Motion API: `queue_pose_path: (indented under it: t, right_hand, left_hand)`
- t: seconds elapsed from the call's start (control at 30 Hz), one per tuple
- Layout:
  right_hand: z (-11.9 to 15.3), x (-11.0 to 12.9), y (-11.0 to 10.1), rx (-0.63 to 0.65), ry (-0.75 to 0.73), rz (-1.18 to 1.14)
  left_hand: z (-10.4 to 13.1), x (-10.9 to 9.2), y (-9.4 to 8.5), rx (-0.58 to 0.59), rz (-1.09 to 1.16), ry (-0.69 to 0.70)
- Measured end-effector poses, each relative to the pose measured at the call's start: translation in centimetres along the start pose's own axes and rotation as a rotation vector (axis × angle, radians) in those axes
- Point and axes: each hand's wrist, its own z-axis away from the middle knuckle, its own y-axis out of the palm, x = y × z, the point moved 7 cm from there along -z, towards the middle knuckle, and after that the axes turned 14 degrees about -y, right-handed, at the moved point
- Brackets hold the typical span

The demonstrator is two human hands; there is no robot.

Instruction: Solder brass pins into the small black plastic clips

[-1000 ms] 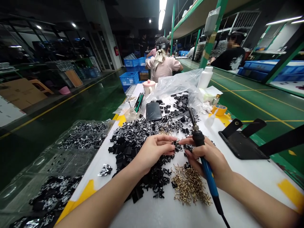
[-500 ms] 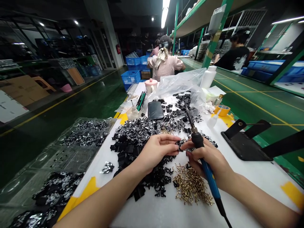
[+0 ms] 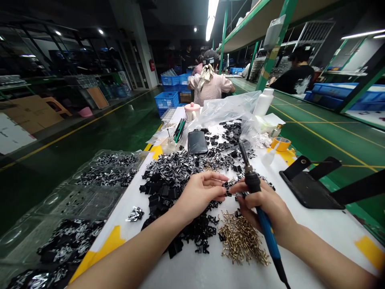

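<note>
My left hand [image 3: 202, 192] pinches a small dark metal clip [image 3: 227, 187] between thumb and fingertips, above the white tabletop [image 3: 192, 265]. Wrapped in my right hand [image 3: 264, 200] is a soldering iron [image 3: 266, 228] with a blue handle, its tip pointing up and away; the fingertips of this hand meet the clip's right side. Beneath and left of my hands spreads a big heap of black and silver clips [image 3: 168, 172]. Small brass hooks [image 3: 243, 239] lie in a pile below my right hand. A few clips [image 3: 135, 214] sit apart at the left.
Clear trays [image 3: 87, 196] with clips stand left of the table. A phone [image 3: 197, 142], lidded cup [image 3: 191, 111], plastic bag [image 3: 225, 108], white bottle [image 3: 264, 102], orange tape roll [image 3: 280, 143] and black metal stand [image 3: 313, 186] surround the heap. People sit farther off.
The view has shifted slightly. The soldering iron's tip has moved a little right and down with my right hand; both hands still meet at the clip.
</note>
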Motion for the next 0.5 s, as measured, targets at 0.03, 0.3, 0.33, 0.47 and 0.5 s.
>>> queue_pose_path:
  t: [0.03, 0.3, 0.33, 0.47, 0.5]
  right_hand:
    - [0.0, -0.1, 0.4, 0.043, 0.007, 0.009]
    - [-0.4, 0.1, 1.5, 0.223, -0.038, 0.17]
    - [-0.5, 0.1, 1.5, 0.222, -0.043, 0.181]
    - [-0.7, 0.4, 1.4, 0.193, -0.088, 0.22]
    - [-0.7, 0.5, 1.4, 0.18, -0.098, 0.229]
  left_hand:
    - [0.0, 0.1, 0.0, -0.008, 0.003, -0.006]
    - [0.0, 1.1, 0.1, 0.106, 0.105, -0.058]
    - [-0.1, 1.1, 0.0, 0.12, 0.111, -0.054]
    - [-0.2, 1.0, -0.3, 0.133, 0.095, -0.009]
    - [-0.2, 1.0, -0.4, 0.123, 0.082, 0.005]
